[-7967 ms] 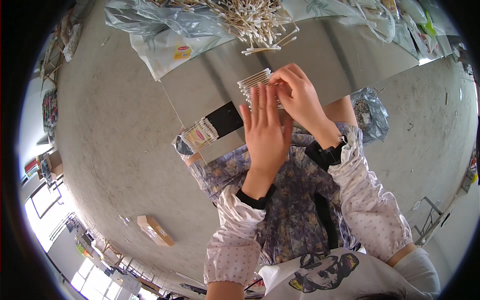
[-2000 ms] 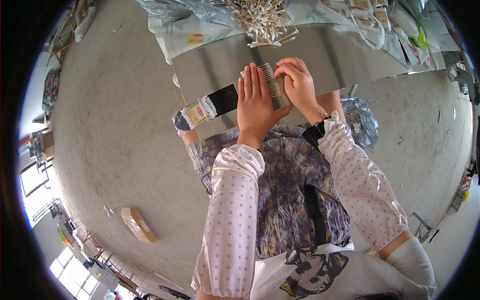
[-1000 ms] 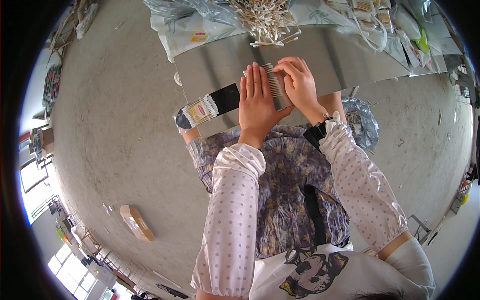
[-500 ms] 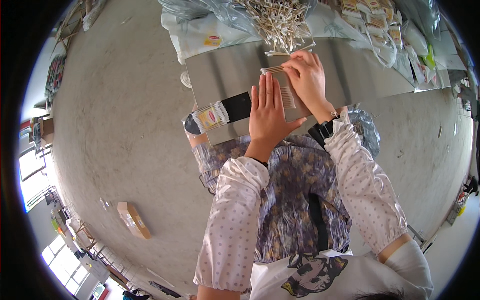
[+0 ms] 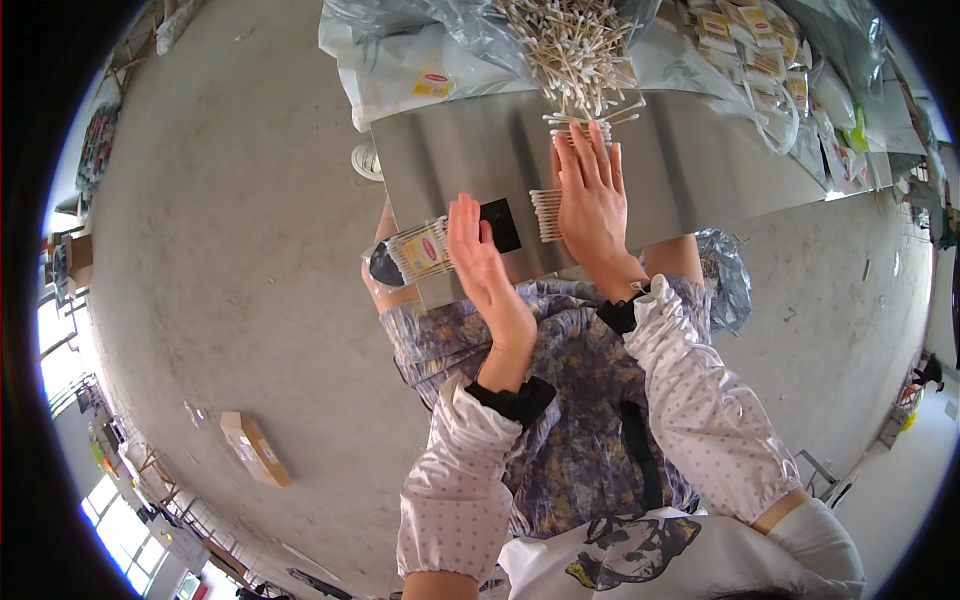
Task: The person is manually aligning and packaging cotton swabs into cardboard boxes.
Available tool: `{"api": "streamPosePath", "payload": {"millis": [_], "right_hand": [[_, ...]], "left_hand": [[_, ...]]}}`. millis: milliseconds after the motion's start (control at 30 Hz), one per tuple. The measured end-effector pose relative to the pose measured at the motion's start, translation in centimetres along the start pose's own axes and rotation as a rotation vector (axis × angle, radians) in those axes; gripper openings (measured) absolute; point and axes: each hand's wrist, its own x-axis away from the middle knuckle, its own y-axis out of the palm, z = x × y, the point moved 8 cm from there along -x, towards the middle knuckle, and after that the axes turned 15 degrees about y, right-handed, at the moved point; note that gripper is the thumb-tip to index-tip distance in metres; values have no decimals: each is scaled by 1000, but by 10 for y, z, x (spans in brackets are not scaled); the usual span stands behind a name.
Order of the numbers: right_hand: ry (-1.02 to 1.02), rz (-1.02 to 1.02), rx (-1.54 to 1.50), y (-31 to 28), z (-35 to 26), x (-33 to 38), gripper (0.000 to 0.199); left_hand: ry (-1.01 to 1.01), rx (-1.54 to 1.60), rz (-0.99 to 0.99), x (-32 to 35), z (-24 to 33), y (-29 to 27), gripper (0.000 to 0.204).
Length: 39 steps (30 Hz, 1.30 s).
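My right hand (image 5: 593, 205) lies flat, palm down, its fingertips over a few cotton swabs (image 5: 565, 120) at the near edge of a big heap of cotton swabs (image 5: 575, 55). Against its left side, an even row of cotton swabs (image 5: 545, 215) rests on the metal sheet (image 5: 470, 140), partly under the hand. My left hand (image 5: 480, 255) is held on edge with straight fingers and nothing in it. Just left of it, a clear packet of cotton swabs (image 5: 420, 250) with a yellow label sits at the end of a black strip (image 5: 503, 226).
Grey plastic sheeting (image 5: 450, 25) and a white printed sheet (image 5: 365, 75) surround the heap. Filled swab packets (image 5: 745, 45) are piled at the far right. A grey plastic bag (image 5: 725, 275) stands right of my lap; a cardboard box (image 5: 255, 450) lies on the floor.
My left hand has moved left and down, off the sheet's middle towards the packet. My right hand has gone from pinching several swabs to lying flat near the heap.
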Motion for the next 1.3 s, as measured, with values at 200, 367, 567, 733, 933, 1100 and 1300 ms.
{"api": "streamPosePath", "payload": {"millis": [200,367,567,733,933,1100,1300], "right_hand": [[-124,-57,-73,18,-33,-2,53],[-204,-126,-150,28,-69,-1,51],[-231,-179,-178,29,-69,1,49],[-237,-160,-149,28,-67,0,47],[-174,-175,-254,28,-67,-1,47],[-150,-55,-46,29,-65,-4,49],[-167,-67,-30,28,-65,-3,48]], "left_hand": [[-107,111,187,1,-8,-12,64],[-58,135,209,-13,-13,-5,64],[-70,115,258,-15,-16,-9,66],[-90,243,158,-32,-11,1,66],[-200,258,116,-32,-33,8,72],[-222,217,97,-31,-28,8,73],[-60,82,74,-38,-13,-6,66]]}}
